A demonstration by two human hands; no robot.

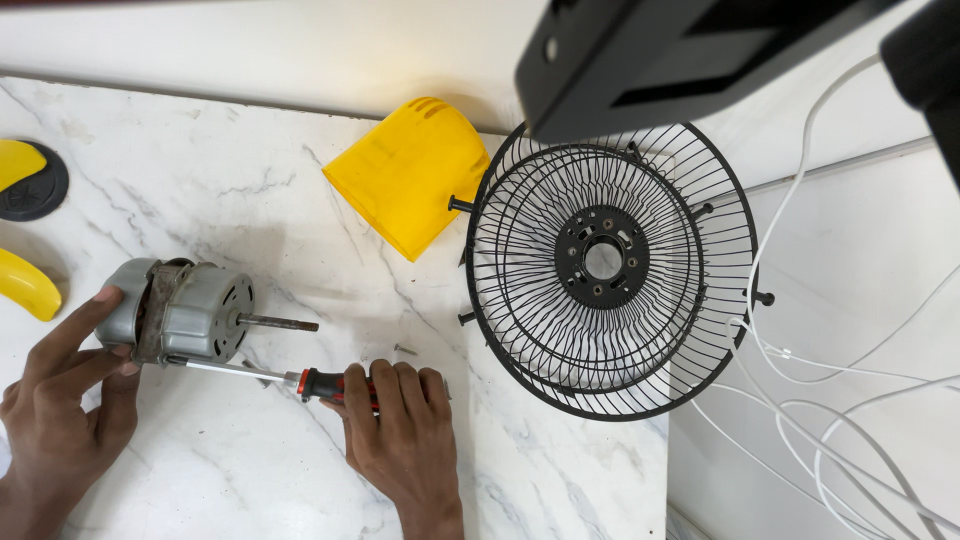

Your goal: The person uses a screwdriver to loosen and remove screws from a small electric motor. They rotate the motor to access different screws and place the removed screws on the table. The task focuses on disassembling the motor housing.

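screwdriver [300, 380] tip seemingly behind motor [185, 312]

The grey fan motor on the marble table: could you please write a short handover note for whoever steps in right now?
Left hand: grips the rear of the grey metal fan motor, shaft pointing right.
Right hand: holds the red-and-black-handled screwdriver, blade tip at the motor's lower edge.
Nearby: a small loose screw on the white marble table; the yellow plastic motor cover and black wire fan guard lie apart from the motor.
Done: motor is out of its cover, guard is off.
Left: the motor housing is not yet opened; I cannot tell which screws remain.
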